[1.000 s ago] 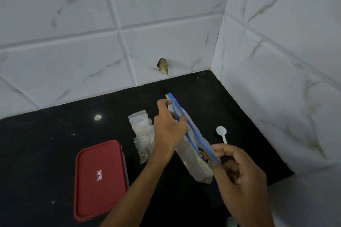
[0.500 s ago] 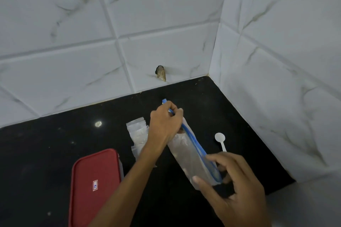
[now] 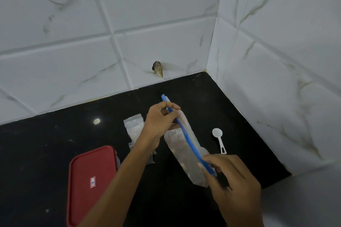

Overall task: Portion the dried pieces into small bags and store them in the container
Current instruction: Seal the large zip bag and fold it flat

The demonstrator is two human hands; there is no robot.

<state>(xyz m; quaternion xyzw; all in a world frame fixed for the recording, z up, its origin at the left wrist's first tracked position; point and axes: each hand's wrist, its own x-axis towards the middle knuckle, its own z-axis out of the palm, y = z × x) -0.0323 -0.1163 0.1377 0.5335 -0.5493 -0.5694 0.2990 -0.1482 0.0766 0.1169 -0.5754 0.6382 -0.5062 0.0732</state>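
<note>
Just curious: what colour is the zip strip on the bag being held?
Blue; the zip strip shows best in the head view.

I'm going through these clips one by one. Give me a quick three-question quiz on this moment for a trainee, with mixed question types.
1. True or false: the red-lidded container stands open.
2. What colour is the seal strip of the zip bag, which the left hand and the right hand both pinch?
3. The white spoon lies: A) inside the bag; B) on the lid; C) on the black counter, to the right of the bag.

Key: 1 false, the lid is on; 2 blue; 3 C.
</note>
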